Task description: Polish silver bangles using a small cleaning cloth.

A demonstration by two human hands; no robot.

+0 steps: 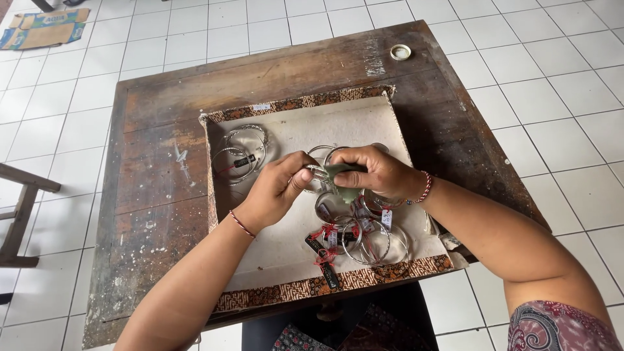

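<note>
Both hands meet over the tray (396,123): the left hand (276,188) pinches a silver bangle (316,171), and the right hand (377,170) presses a green cloth (344,182) on it. A small batch of bangles (242,153) lies apart at the tray's far left corner. A bigger tagged heap (361,237) near its front edge looks left to do.

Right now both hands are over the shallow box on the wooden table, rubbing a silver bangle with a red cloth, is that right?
Not quite: the cloth is green, not red. The head view shows the right hand pressing it on a silver bangle that the left hand holds, both over the shallow box on the wooden table.
</note>
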